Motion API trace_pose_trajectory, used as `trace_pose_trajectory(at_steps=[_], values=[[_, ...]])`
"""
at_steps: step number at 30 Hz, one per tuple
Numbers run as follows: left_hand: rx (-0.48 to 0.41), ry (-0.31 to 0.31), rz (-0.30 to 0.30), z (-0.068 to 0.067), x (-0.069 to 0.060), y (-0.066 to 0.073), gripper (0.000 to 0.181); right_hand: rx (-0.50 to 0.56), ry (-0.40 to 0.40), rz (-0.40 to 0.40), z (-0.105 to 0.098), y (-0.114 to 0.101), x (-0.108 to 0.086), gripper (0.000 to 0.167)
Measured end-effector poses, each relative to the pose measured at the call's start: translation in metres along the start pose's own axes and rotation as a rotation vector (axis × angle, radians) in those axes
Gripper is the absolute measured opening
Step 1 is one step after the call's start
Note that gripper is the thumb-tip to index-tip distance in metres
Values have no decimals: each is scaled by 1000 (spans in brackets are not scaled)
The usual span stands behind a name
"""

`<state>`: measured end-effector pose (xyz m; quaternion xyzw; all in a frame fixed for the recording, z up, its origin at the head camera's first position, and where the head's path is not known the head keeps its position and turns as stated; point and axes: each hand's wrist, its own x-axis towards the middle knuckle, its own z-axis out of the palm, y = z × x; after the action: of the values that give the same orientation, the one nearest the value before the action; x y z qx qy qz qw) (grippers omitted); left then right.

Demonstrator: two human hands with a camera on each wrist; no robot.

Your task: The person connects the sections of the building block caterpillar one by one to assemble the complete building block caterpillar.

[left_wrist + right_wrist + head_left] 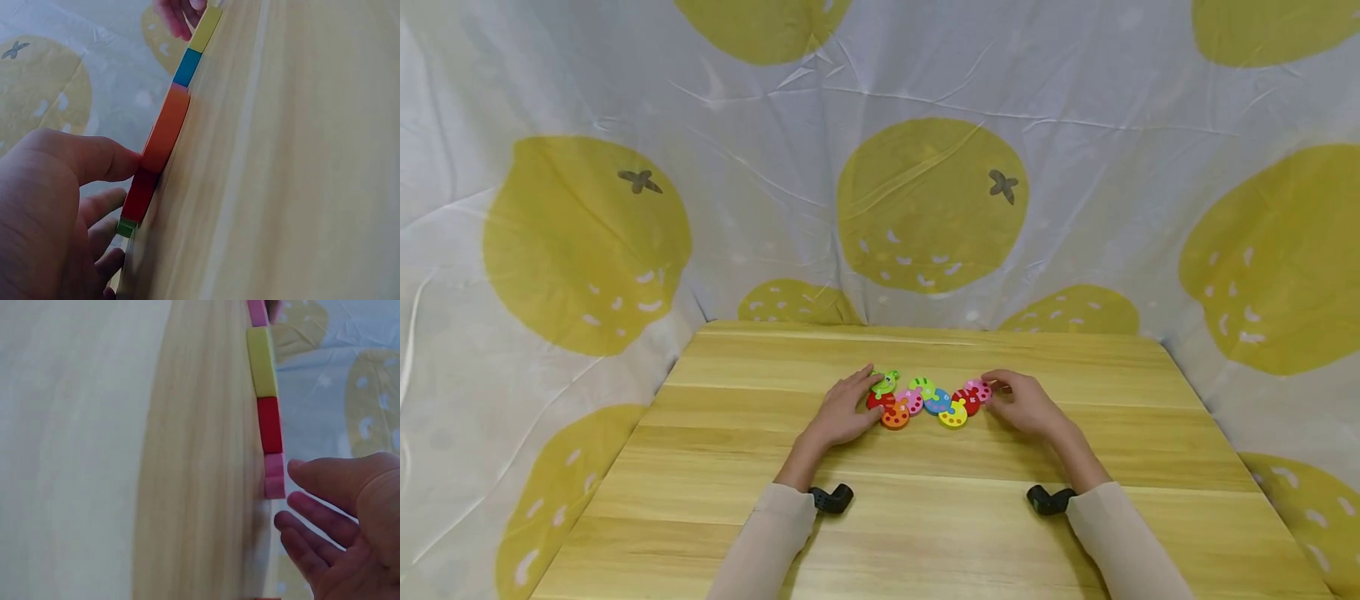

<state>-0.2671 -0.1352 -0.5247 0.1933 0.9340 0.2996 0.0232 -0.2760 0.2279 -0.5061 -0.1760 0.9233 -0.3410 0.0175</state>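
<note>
A jigsaw caterpillar (937, 402) of several colourful round pieces lies joined in a zigzag on the wooden table. My left hand (842, 408) is at its left end, around the green head piece (886, 383) and the red piece beside it. In the left wrist view the thumb touches the orange piece (166, 128) and the fingers hold the red piece's (139, 199) side. My right hand (1026, 404) curves loosely about the pink end piece (979, 390). The right wrist view shows a small gap between its thumb and that piece (274, 475), its fingers relaxed.
The wooden table (940, 533) stretches out around the caterpillar. Behind it and at both sides hangs a pale curtain (760, 183) printed with yellow fruit. Black wrist cameras sit at the left cuff (833, 499) and right cuff (1048, 500).
</note>
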Motion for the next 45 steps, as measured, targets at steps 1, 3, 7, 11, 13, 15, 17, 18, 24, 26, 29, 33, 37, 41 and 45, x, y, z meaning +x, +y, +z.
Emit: trace_pose_trajectory(at_steps=[1,3,7,11,13,15,17,18,24,26,29,33,37,41,45], values=[[1,-3,-5,0,0,0,65,5,11,2,-2,0,-2,44],[-4,-1,-13,0,-1,1,65,12,37,14,-5,1,-7,44],[-17,1,-21,0,-2,1,66,1,69,16,-10,3,-16,44],[-50,0,-17,-1,-1,0,66,2,80,10,-16,8,-26,46],[-72,3,-22,-2,-1,-1,65,6,80,19,-18,11,-32,50],[-97,2,-29,-3,-2,-2,65,2,74,19,-21,14,-38,55],[-118,-4,-35,-3,-3,-3,65,-6,68,26,-23,19,-45,61],[-121,-9,-39,-3,-3,-4,66,-8,67,31,-24,21,-49,63],[-127,-4,-36,-2,-3,-7,68,-22,73,81,-31,30,-65,69],[-128,5,-37,-3,-1,-7,68,-28,73,87,-34,32,-67,70],[-129,4,-42,-5,0,-7,68,-31,78,80,-37,36,-71,71],[-125,7,-37,-4,0,-7,68,-19,88,80,-37,41,-78,72],[-110,9,-33,-3,-1,-8,68,-19,99,121,-37,44,-83,79],[-115,8,-30,-4,0,-9,69,-43,115,158,-38,46,-85,82],[-128,6,-25,-4,1,-9,68,-61,130,169,-37,49,-86,76]])
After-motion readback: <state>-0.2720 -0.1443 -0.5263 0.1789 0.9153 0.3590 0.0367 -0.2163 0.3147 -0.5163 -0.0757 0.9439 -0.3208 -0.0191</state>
